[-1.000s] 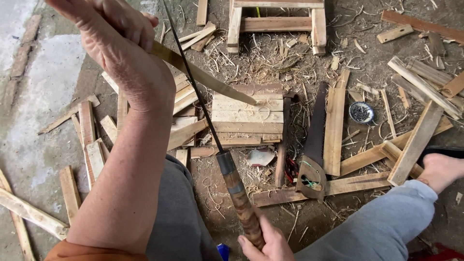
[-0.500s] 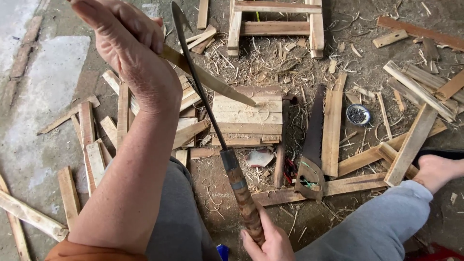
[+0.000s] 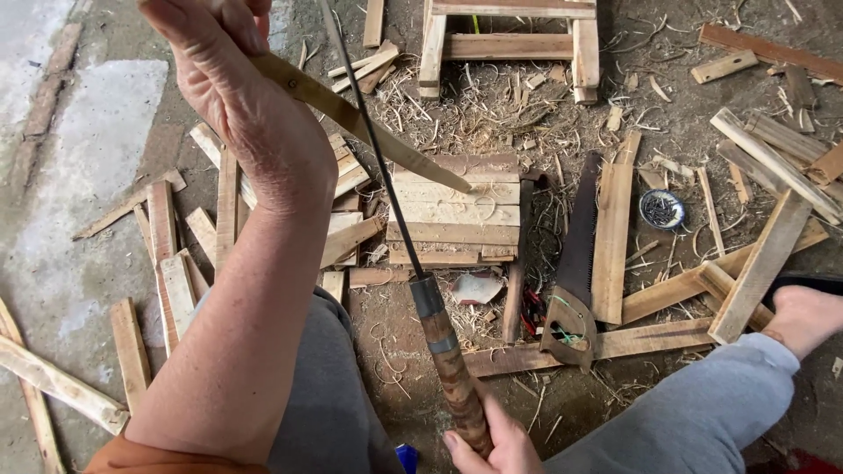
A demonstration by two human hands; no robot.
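Note:
My left hand [image 3: 237, 88] is raised at the upper left and grips a thin pointed wooden strip [image 3: 378, 132] that slants down to the right. My right hand [image 3: 496, 443], at the bottom edge, is closed around the wooden handle [image 3: 452, 377] of a long knife. Its dark blade [image 3: 373, 140] runs up and to the left, with its edge against the strip just beside my left hand. My grey-trousered knees frame the bottom of the view.
A stack of short boards [image 3: 457, 211] lies on the ground ahead. A hand saw [image 3: 575, 263] rests to its right, near a small dish of nails [image 3: 661, 209]. Wood offcuts, planks and shavings litter the floor; a small wooden frame [image 3: 509, 39] stands at the top.
The knife blade has slid slightly along the strip and tilted more upright. My left hand has shifted a little to the right with the strip.

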